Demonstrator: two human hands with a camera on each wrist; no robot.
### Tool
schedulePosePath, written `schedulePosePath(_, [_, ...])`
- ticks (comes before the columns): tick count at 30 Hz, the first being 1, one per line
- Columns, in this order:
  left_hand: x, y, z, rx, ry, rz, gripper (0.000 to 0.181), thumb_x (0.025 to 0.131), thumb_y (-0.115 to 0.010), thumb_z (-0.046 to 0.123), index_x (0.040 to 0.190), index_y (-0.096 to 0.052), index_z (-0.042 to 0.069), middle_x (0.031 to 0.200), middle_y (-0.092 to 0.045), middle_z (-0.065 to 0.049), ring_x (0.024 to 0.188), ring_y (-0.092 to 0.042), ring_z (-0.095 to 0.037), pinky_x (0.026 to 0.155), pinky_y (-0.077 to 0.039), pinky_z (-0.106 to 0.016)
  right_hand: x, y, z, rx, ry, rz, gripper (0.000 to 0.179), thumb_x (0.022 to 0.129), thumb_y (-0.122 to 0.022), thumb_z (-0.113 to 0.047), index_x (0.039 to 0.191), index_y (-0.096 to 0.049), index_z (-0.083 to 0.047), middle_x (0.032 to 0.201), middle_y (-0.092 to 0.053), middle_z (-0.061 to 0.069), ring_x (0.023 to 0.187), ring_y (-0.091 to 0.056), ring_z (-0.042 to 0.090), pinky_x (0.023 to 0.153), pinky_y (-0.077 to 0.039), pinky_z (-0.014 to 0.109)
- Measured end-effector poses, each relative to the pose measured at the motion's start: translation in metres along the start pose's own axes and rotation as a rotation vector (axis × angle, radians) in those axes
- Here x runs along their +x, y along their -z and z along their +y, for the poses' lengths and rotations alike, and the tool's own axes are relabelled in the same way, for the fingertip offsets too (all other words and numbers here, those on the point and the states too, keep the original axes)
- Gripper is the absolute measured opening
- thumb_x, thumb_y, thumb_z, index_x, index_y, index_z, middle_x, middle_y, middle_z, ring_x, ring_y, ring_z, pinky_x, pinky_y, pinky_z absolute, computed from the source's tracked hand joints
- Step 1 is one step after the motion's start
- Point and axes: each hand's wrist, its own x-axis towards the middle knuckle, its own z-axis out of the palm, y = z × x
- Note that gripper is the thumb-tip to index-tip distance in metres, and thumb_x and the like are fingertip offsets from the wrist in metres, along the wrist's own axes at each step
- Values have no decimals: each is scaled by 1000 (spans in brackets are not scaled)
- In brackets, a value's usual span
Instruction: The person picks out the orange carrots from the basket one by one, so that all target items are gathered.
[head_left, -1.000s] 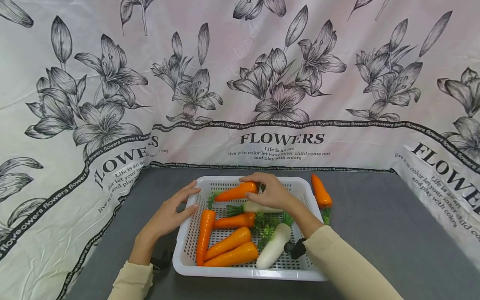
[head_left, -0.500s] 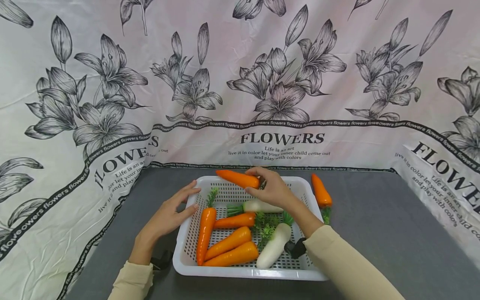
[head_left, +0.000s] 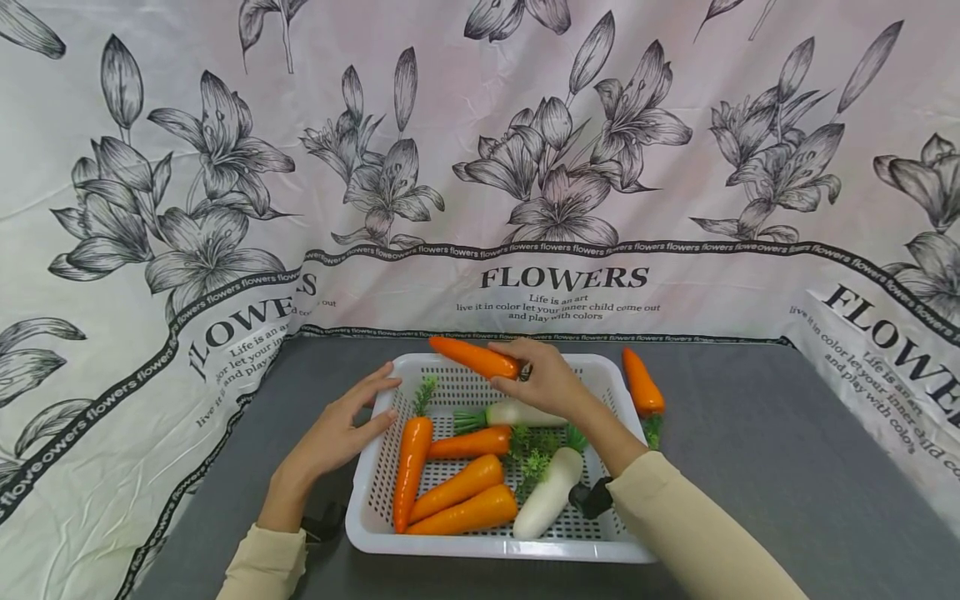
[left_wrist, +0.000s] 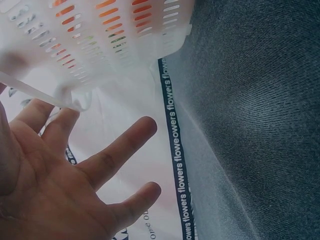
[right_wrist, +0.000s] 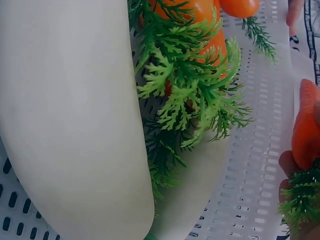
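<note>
My right hand [head_left: 547,379] grips an orange carrot [head_left: 474,357] by its thick end, thumb below and fingers over it. The carrot is raised at the far side of a white perforated basket [head_left: 495,547], its tip pointing left past the rim. In the right wrist view the same carrot [right_wrist: 305,130] shows at the right edge, green leaves by the fingers. My left hand [head_left: 337,429] rests at the basket's left rim, fingers spread; the left wrist view shows two fingertips behind the rim and two stretched outside the wall. Several carrots [head_left: 457,477] lie inside the basket.
Two white radishes share the basket: one [head_left: 550,492] at front right, another [head_left: 517,413] partly under my right hand. Outside the right wall, a lone carrot [head_left: 642,383] lies on the grey table [head_left: 787,467]. A flower-printed cloth [head_left: 562,292] hangs behind.
The held carrot has risen from inside the basket to its far rim, and its tip has swung upward and away. The left hand has stayed at the left rim.
</note>
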Motion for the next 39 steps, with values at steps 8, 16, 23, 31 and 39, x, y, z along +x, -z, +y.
schedulePosePath(8, [0, 0, 0, -8, -6, 1, 53, 102, -60, 38, 152, -47, 27, 170, -24, 3, 121, -53, -30, 82, -55, -39, 5, 11, -5, 98, -80, 117, 53, 89, -80, -18, 139, -64, -9, 123, -71, 14, 84, -62, 18, 68, -54, 25])
schedulePosePath(16, [0, 0, 1, -11, -9, -1, 53, 102, -60, 37, 152, -47, 25, 170, -24, 3, 119, -53, -30, 78, -56, -34, 6, 44, -7, 124, -154, 260, 55, 90, -78, -18, 142, -61, -9, 128, -67, 18, 91, -65, 28, 73, -54, 20])
schedulePosePath(23, [1, -1, -1, -12, -3, -3, 54, 102, -60, 38, 153, -47, 26, 171, -24, 2, 123, -52, -31, 80, -56, -35, -11, 79, 7, 68, -180, 437, 53, 91, -77, -17, 142, -61, -8, 125, -67, 21, 85, -61, 12, 66, -51, 15])
schedulePosePath(31, [-1, 0, 1, 4, 1, 6, 55, 101, -61, 41, 153, -46, 26, 170, -25, 2, 121, -54, -29, 85, -55, -40, -45, 118, 32, 9, -372, 550, 56, 95, -74, -29, 145, -58, -12, 132, -64, 21, 77, -55, 0, 57, -47, 14])
schedulePosePath(39, [-1, 0, 2, -10, 5, 3, 56, 101, -61, 40, 152, -47, 24, 170, -25, 5, 117, -54, -27, 78, -56, -31, -84, 133, 60, -30, -535, 598, 58, 95, -73, -35, 145, -58, -11, 135, -64, 19, 77, -53, -7, 60, -46, 9])
